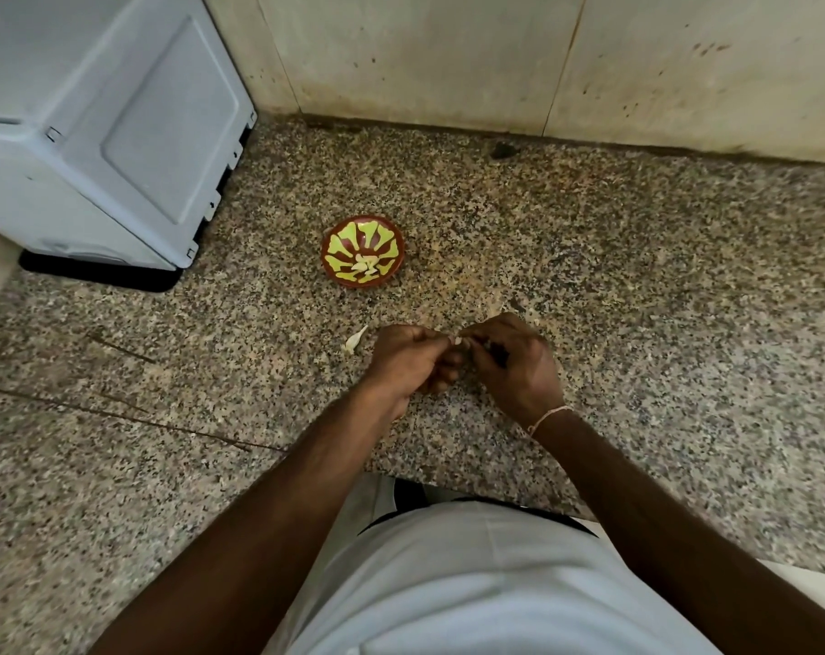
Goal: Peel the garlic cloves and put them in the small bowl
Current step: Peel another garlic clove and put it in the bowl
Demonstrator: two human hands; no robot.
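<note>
We pinch garlic clove (458, 341) between left hand (412, 359) and right hand (509, 359), fingertips closed on it; small bowl (363, 252) lies ahead-left, left hand nearer; spare clove (356, 340) on counter (637, 276)

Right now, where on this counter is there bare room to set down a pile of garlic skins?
The widest bare stretch of counter lies right of the small bowl, running to the wall. Another lies left of the hands, in front of the grey appliance. It is crowded between the bowl and the left hand and right hand, where an unpeeled clove lies.
</note>
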